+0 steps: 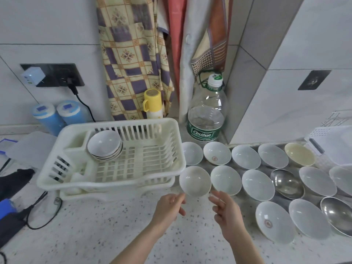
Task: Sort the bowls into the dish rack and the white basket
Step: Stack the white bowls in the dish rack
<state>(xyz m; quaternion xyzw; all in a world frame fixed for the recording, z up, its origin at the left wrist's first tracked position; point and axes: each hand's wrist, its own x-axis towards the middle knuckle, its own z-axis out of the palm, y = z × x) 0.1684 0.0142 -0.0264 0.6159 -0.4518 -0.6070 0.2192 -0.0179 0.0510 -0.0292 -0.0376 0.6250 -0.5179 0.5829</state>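
both hands, left hand (170, 203) and right hand (224, 208), fingers spread, empty | flanking white bowl (195, 181), frame centre | risk: one-sided grip tips it against dish rack (80, 180)

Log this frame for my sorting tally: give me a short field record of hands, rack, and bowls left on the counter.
left hand: open, fingertips near the nearest bowl's rim
right hand: open, beside the same bowl
nearest bowl: white, upright, by the rack's front right corner
rack: white plastic, holds a stack of bowls at its back left
counter bowls: white ones in rows right of the rack, one cream bowl, two steel bowls
bottle: clear, behind the bowls
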